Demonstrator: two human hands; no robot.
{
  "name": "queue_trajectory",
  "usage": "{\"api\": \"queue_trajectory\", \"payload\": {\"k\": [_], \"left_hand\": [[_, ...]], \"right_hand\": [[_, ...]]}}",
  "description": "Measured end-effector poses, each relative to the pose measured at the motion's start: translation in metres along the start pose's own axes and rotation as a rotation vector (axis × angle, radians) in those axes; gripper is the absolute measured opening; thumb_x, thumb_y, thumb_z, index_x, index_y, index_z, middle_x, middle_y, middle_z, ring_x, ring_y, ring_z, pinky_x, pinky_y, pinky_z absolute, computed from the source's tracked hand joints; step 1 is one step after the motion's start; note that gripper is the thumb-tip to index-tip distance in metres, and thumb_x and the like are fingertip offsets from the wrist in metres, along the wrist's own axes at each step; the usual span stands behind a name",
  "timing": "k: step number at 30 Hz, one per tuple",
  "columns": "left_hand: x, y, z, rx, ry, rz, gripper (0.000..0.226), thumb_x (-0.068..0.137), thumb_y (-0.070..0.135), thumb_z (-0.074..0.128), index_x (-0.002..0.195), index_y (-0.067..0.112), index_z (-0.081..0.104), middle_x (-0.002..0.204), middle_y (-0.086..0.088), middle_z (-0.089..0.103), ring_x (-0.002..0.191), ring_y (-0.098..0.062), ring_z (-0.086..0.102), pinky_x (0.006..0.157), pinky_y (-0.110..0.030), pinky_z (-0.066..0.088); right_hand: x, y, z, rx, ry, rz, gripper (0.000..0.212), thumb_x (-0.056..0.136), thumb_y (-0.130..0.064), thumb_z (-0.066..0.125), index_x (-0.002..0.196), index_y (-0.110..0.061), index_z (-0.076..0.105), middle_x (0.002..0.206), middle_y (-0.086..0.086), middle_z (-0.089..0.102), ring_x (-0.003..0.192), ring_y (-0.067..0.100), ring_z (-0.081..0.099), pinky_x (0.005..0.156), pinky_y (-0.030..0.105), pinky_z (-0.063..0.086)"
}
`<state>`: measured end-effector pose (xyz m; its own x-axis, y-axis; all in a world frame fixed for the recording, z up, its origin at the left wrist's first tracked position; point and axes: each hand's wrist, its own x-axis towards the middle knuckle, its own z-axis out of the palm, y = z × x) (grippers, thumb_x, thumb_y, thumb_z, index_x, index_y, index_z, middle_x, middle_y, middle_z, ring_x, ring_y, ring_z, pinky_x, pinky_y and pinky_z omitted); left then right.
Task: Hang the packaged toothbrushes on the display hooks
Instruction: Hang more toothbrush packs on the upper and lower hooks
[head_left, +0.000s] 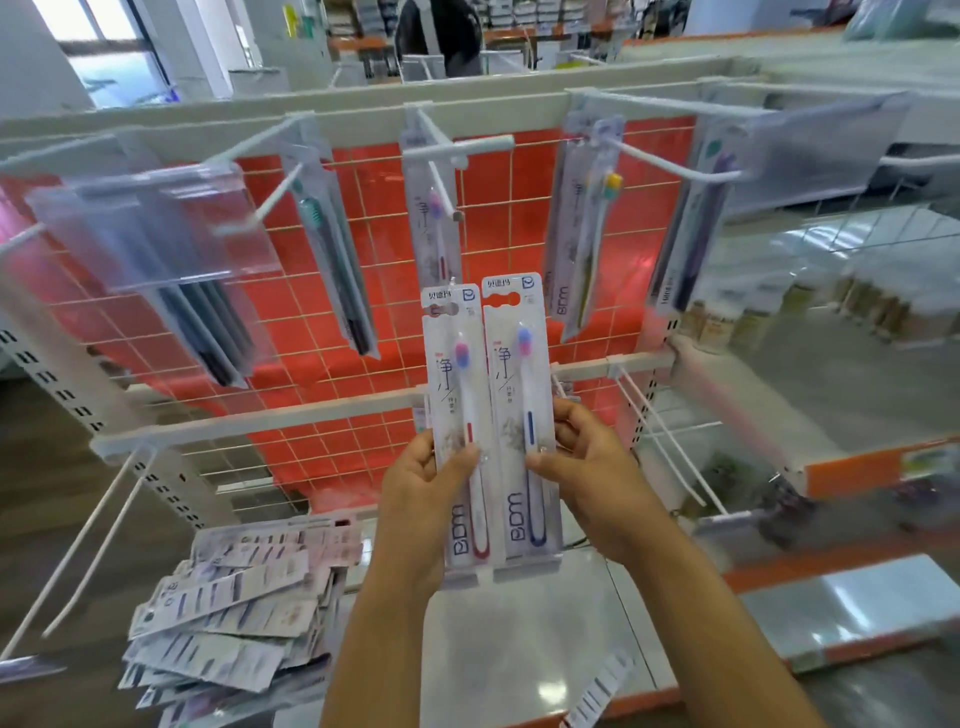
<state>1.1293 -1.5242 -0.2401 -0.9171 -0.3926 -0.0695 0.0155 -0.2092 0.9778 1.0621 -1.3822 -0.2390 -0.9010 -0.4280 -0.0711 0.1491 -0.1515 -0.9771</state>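
In the head view, two toothbrush packs stood up straight side by side, a little toward 6 o'clock from the middle of the picture. The left hand (415, 499) gripped the red-handled pack (460, 410), with the thumb pressed across its front and the other fingers curled behind it. The right hand (592, 467) gripped the blue-handled pack (519, 405) the same way, thumb on the front and fingers curled around the far edge. The two packs touched along their long sides, and their tops with the hanging holes pointed up toward 12 o'clock. They were in front of the red grid wall (363, 312) and were not on any hook. Just above them, at 12 o'clock, a pink-brush pack (434, 228) hung on the middle hook (441, 187). At 10 o'clock hung a green-brush pack (332, 249), and farther out that way there was a clear tag holder (156, 223) with dark packs behind it. At 1 o'clock hung a yellow-brush pack (587, 223), and at 2 o'clock a purple-brush pack (696, 218). Down at 8 o'clock, a messy pile of packs (234, 597) lay on the white shelf (519, 649). Far away at 12 o'clock, a person in dark clothes (439, 36) stood among the aisles.
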Motion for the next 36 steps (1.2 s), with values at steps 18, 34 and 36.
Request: {"api": "queue_trajectory", "payload": {"k": [18,34,36], "left_hand": [[0.002,-0.017,0.063,-0.078,-0.012,-0.113,0.026,0.1,0.015,0.048,0.12,0.015,0.063,0.109,-0.005,0.074,0.1,-0.025,0.071,0.087,-0.044,0.056],[-0.001,-0.014,0.081,-0.033,0.066,-0.065,0.025,0.098,0.019,0.051,0.119,0.015,0.065,0.106,-0.003,0.075,0.098,-0.023,0.072,0.082,-0.042,0.058],[-0.003,-0.009,0.08,-0.03,0.08,-0.019,0.025,0.096,0.022,0.053,0.117,0.015,0.065,0.105,-0.004,0.075,0.098,-0.024,0.071,0.087,-0.046,0.057]], "right_hand": [[-0.008,-0.011,-0.063,0.065,0.01,0.041,0.035,0.093,0.004,0.052,0.118,-0.02,0.059,0.108,0.002,0.072,0.101,0.021,0.069,0.083,0.04,0.059],[-0.009,-0.019,-0.075,0.075,0.015,0.059,0.031,0.093,-0.001,0.054,0.113,-0.025,0.059,0.103,-0.003,0.074,0.099,0.017,0.07,0.081,0.036,0.059],[-0.009,-0.021,-0.073,0.084,0.004,0.051,0.028,0.091,-0.005,0.057,0.112,-0.024,0.059,0.102,-0.003,0.074,0.097,0.017,0.071,0.08,0.036,0.059]]}}
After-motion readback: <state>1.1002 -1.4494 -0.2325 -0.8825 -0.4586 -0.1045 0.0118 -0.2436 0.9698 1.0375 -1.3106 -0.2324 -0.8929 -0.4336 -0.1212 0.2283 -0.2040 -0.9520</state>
